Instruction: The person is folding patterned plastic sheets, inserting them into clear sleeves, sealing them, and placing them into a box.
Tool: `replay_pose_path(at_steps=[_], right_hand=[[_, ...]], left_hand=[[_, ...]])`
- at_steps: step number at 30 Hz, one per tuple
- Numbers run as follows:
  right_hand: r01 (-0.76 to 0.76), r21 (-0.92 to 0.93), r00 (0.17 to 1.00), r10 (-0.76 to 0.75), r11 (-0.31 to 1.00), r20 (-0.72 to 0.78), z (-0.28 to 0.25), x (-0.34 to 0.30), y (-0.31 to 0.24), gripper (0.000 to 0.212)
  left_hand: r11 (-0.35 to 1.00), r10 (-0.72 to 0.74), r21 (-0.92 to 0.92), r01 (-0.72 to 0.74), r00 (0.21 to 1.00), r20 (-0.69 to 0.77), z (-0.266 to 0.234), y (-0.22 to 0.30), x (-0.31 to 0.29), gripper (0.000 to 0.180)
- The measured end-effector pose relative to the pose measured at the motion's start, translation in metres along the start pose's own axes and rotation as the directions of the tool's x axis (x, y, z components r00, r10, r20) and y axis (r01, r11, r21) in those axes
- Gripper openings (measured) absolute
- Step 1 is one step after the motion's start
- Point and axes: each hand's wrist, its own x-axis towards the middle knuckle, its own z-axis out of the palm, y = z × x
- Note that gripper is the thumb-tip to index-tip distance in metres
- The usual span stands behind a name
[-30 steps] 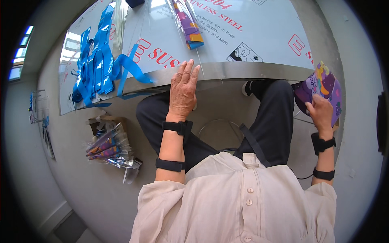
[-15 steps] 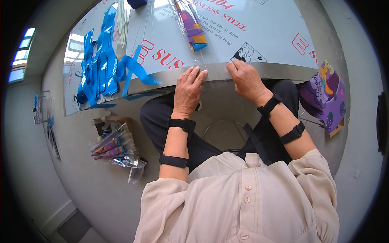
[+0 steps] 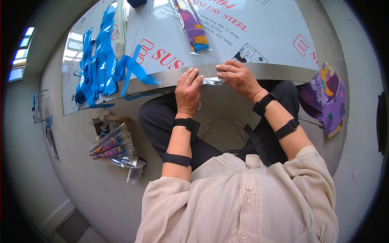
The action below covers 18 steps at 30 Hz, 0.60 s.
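Observation:
A long clear plastic bag lies on the table, pointing toward me. Inside it is a narrow folded piece point(image 3: 193, 28) in purple, orange and blue, with a thin pale stick or string running from its near end. The bag's near end point(image 3: 213, 81) hangs just over the table's metal edge, crinkled and shiny between my hands. My left hand point(image 3: 189, 91) holds its left side, fingers close together. From the right, my right hand point(image 3: 240, 80) pinches the other side between thumb and fingers.
Blue ribbon strips point(image 3: 103, 75) lie at the table's left, some hanging over the edge, beside thin white rods point(image 3: 122, 22). A dark blue object point(image 3: 136, 3) sits at the far edge. Purple printed sheets point(image 3: 330, 103) are at right. Lower left, bagged colourful pieces point(image 3: 109, 150) lie by a cardboard box point(image 3: 125, 121).
My right hand has moved left, nearer my left hand. The bag's near end now shows bunched between them, and the bag has shifted slightly toward me.

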Motion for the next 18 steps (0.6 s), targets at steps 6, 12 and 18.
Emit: replay_pose_path(at_steps=[6,12,18], right_hand=[[-0.302,0.314,0.945,0.327,0.900,-0.028,0.004,0.004,-0.008,0.005],[-0.406,0.192,0.881,0.438,0.894,-0.177,0.011,0.011,-0.013,0.011],[-0.494,0.126,0.846,0.509,0.860,-0.157,0.013,0.018,-0.019,0.014]], left_hand=[[0.935,-0.253,-0.285,0.211,0.960,-0.119,0.012,0.005,-0.002,0.009],[0.895,-0.405,-0.265,0.357,0.901,-0.154,0.018,0.014,0.006,0.007],[0.882,-0.469,-0.137,0.451,0.868,-0.166,0.019,0.021,0.014,0.013]])
